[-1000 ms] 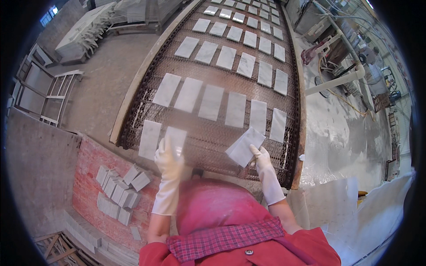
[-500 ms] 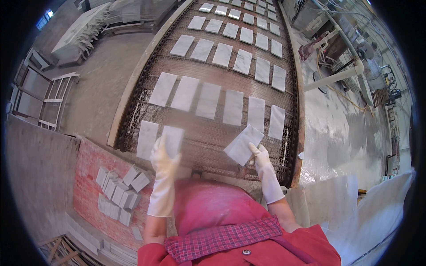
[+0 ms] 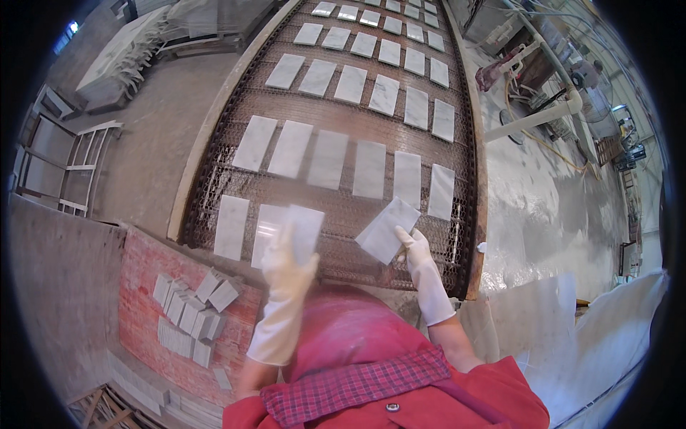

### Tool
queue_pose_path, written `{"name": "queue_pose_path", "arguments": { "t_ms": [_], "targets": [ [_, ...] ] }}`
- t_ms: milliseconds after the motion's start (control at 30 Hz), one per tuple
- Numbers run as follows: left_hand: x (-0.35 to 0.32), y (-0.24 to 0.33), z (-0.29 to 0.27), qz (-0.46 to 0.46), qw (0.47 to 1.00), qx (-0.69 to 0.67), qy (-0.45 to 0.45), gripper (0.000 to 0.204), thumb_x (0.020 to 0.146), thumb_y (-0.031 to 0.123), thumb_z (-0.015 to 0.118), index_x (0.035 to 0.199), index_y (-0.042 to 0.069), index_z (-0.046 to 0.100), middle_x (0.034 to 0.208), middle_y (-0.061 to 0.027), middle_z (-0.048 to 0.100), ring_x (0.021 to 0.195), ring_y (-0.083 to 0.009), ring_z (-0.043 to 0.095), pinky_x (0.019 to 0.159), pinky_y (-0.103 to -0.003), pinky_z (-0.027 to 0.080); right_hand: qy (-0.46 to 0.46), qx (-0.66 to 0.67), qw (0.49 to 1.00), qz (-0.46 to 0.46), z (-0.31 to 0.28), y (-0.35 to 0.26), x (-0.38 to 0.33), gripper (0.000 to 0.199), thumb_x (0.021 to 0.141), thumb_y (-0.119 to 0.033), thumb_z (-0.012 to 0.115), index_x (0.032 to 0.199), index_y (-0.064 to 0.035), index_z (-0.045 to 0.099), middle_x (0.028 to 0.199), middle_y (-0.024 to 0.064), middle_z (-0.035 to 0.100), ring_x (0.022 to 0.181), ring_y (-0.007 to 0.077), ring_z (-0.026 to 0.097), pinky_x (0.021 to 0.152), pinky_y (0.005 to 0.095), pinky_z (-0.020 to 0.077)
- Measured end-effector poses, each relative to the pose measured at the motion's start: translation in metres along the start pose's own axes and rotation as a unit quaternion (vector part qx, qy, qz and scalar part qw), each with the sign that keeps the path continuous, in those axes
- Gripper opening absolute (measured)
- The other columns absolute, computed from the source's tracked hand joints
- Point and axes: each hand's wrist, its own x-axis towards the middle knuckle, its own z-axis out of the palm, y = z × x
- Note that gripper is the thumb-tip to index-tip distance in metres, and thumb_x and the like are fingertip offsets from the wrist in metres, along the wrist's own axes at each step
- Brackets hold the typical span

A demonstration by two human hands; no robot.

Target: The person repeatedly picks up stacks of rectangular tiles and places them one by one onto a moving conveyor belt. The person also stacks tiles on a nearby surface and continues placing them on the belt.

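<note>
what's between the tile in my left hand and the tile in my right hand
In the head view, only bare wire-mesh conveyor belt lies between the left hand's tile and the right hand's tile; no other tile sits there.

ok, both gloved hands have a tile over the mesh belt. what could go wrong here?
1. The right hand pinches its tilted tile by one corner; it could slip and chip.
2. The left hand sets its tile close beside a laid tile; edges may overlap.

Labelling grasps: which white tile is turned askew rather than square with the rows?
The tile in the right hand, low on the mesh belt; it sits diagonally, while the others lie parallel in rows.
</note>
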Motion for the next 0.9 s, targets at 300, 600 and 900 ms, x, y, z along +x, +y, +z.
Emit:
{"name": "queue_pose_path", "arguments": {
  "t_ms": [300,600,900],
  "targets": [
    [-0.013,0.010,0.043,-0.048,0.977,0.174,-0.113,0.091,0.073,0.033,0.085,0.152,0.013,0.045,0.146,-0.0191,0.054,0.117,-0.0394,0.060,0.096,-0.050,0.050,0.020,0.019,1.000,-0.007,0.002,0.000,0.000,0.048,0.093,-0.037,0.074,0.126,-0.0027,0.065,0.099,0.0051,0.071,0.064,0.0102,0.055,0.049,0.0234,0.0387],
    [-0.013,0.025,0.028,-0.004,0.999,-0.018,-0.045,0.082,0.074,0.029,0.087,0.145,0.006,0.053,0.143,-0.0216,0.057,0.129,-0.0392,0.056,0.109,-0.047,0.045,-0.049,0.126,0.991,0.011,-0.016,0.003,-0.033,0.047,0.094,-0.029,0.073,0.131,-0.0016,0.061,0.110,0.0089,0.070,0.078,0.0143,0.064,0.064,0.0276,0.0510],
    [-0.013,0.082,0.079,0.036,0.933,0.220,-0.283,0.086,0.081,0.040,0.079,0.152,0.008,0.042,0.143,-0.0313,0.048,0.085,-0.0354,0.072,0.070,-0.040,0.059,-0.071,0.349,0.934,-0.025,-0.029,0.010,-0.116,0.048,0.096,-0.025,0.071,0.135,-0.0019,0.053,0.111,0.0064,0.069,0.091,0.0159,0.071,0.074,0.0289,0.0596]
  ]
}}
